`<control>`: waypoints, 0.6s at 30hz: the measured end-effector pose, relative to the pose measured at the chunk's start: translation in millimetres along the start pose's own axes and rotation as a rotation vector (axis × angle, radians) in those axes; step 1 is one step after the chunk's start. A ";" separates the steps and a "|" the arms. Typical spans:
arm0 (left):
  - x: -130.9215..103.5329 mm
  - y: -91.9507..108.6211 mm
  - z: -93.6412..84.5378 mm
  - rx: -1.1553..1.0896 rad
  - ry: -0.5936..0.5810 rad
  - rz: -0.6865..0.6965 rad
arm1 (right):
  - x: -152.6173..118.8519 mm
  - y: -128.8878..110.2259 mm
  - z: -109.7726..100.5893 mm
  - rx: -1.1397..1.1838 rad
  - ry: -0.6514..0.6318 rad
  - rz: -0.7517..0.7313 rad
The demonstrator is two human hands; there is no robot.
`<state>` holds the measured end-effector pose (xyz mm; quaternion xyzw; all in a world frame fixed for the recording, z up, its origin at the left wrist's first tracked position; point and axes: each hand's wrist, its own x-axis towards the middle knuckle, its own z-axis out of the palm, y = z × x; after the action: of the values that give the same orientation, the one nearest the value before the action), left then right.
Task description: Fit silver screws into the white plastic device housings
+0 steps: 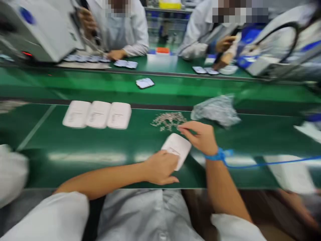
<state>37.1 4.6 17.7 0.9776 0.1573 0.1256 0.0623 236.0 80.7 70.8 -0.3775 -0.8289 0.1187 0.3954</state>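
Note:
My left hand [163,166] lies on a white plastic cover [181,146], fingers over its lower left part and the thumb stretched out apart from it. The cover rests tilted on the green bench, with faint printing partly hidden by my fingers. A pile of tiny pale parts [169,119] lies loose just beyond it. At the pile's right edge, thumb and forefinger of my right hand [199,134] are pinched together; whatever they hold is too small to make out. A blue wrist strap [219,155] circles my right wrist.
Three white covers [96,114] lie in a row at left. Behind my right hand is a crumpled clear plastic bag [217,110]. The strap's blue cord [271,164] runs off right. A dark-edged device [144,83] lies on the green strip beyond; co-workers in white coats sit opposite.

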 end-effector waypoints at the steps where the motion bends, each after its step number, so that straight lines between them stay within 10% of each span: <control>1: -5.0 -6.5 2.7 0.011 0.074 0.008 | -11.6 -0.5 -9.0 -0.021 -0.023 0.010; 18: -57.7 -39.1 -16.4 0.265 0.423 -0.128 | 20.0 -27.9 45.0 -0.172 -0.465 -0.245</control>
<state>-31.7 24.2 14.2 0.9173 0.2433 0.3012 -0.0929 179.6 80.5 66.2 -0.2693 -0.9439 0.0826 0.1723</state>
